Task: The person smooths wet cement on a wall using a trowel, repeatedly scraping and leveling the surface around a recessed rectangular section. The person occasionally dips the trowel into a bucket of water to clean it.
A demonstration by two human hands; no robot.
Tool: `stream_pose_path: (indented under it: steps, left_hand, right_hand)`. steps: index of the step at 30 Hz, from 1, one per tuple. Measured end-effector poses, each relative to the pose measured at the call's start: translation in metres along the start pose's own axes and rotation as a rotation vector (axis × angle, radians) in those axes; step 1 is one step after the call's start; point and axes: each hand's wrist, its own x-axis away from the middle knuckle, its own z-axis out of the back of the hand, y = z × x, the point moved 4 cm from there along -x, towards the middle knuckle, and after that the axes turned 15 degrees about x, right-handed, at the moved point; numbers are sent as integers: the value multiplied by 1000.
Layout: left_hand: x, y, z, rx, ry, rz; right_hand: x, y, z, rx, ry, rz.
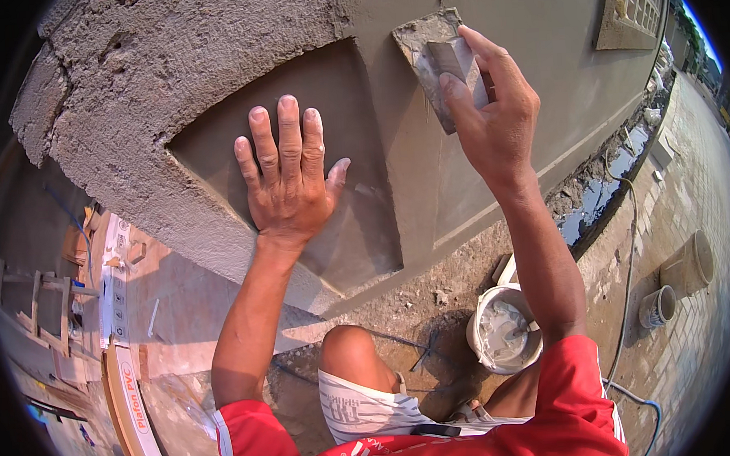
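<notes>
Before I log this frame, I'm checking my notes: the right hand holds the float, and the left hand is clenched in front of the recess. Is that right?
Not quite: the left hand isn't clenched; the head view shows it spread open in front of the recess. The right hand does hold the float.

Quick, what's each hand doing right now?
Left hand: open, holding nothing.
Right hand: closed, holding a flat grey plastering float.

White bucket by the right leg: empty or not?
Not empty: wet-looking grey mix sits inside the white bucket, below its rim. Depth: cannot tell.
</notes>
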Motion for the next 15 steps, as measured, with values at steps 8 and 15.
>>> stream_pose_path:
  steps: [8, 15]
  left_hand:
    - [-1, 1, -2, -18, 8, 5]
    - [2, -1, -4, -59, -7, 6]
  right_hand:
    - [190, 26, -7, 46, -349, -231]
    - [191, 25, 12, 38, -254, -285]
